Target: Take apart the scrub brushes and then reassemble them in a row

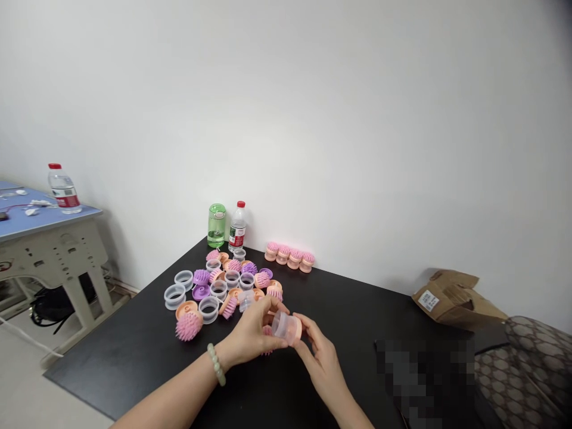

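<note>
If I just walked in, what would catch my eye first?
Probably the jumble of pink and purple brushes and clear rings spread over the black table. Just right of it, two hands hold a clear and peach piece. Behind, four pink-topped pieces stand in a neat row by the wall.

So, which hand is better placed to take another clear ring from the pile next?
Probably the left hand: it is nearer the clear rings than the right hand. Both hands are on the clear-and-peach piece, so the left would need to let go first.
</note>
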`<state>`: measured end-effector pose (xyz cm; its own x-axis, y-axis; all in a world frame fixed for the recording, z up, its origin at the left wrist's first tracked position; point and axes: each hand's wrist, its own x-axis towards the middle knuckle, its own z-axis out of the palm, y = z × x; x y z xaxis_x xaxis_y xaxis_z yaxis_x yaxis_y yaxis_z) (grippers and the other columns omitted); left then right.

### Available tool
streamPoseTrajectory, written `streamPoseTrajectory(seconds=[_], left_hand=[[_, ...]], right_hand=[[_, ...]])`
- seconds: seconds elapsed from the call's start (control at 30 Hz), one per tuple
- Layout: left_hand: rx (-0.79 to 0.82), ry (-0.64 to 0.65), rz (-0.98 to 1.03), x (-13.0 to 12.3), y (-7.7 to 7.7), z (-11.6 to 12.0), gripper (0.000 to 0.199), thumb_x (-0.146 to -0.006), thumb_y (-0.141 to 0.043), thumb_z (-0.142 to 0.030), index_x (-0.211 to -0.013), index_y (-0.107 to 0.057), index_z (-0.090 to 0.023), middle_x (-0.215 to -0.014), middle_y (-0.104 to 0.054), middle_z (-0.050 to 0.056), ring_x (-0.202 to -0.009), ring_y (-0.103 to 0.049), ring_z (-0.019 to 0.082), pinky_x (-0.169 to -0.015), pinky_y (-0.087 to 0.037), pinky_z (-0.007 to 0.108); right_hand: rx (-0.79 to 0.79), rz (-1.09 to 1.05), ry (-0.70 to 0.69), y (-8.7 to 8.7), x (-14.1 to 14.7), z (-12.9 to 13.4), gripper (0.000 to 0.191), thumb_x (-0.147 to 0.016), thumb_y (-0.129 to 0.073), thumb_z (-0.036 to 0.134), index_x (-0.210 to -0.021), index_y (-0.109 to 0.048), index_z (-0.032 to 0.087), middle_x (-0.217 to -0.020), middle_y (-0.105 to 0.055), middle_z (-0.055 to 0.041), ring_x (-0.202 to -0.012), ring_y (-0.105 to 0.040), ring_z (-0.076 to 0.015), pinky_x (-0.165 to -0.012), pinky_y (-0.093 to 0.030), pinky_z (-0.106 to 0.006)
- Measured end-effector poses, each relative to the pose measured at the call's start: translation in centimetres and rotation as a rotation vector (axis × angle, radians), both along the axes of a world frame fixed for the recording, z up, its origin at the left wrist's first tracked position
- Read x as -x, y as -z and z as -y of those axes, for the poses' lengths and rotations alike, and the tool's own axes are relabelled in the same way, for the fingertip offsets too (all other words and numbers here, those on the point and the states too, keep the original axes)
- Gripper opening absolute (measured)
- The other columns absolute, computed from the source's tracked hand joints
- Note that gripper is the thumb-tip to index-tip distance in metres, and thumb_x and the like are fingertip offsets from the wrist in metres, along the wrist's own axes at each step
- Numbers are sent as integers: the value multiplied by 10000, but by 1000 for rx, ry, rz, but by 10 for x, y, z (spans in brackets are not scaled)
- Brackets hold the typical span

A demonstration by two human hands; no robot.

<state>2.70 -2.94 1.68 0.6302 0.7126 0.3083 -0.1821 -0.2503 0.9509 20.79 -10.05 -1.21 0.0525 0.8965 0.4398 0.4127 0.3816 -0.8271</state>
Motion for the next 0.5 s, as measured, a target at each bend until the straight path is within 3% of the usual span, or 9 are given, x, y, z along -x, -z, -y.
streamPoseTrajectory(seconds=[0.17,0.3,0.43,0.5], left_hand=[[-23,-43,-51,1,0,1,435,-636,-818,-175,-956,-525,-189,-1019,-620,34,-800,-608,149,-658,-465,252],[63,-39,-28,0,3,-4,405,-625,-816,-204,-849,-478,-192,-828,-567,-41,-650,-513,91,-572,-382,209],[56,-54,-22,-1,5,-6,402,-667,-815,-318,-828,-468,-195,-744,-529,-54,-623,-473,91,-566,-347,214],[50,-36,-20,-1,5,-6,429,-650,-827,-329,-852,-471,-198,-783,-561,-37,-645,-493,102,-586,-369,222]], right_hand=[[-12,-37,-18,-4,1,1,329,-881,-679,413,-1163,-622,253,-1100,-701,-70,-1001,-685,-251,-863,-557,-344],[-121,40,7,-4,1,4,322,-838,-736,343,-1133,-627,273,-1185,-655,-72,-1131,-625,-272,-952,-525,-380],[-74,-28,-13,0,0,4,605,-782,-787,381,-1319,-528,279,-1338,-595,-101,-1180,-611,-296,-958,-532,-402],[-1,-72,-50,1,-1,3,578,-826,-735,422,-1338,-518,264,-1279,-637,-103,-1093,-658,-283,-904,-554,-388]])
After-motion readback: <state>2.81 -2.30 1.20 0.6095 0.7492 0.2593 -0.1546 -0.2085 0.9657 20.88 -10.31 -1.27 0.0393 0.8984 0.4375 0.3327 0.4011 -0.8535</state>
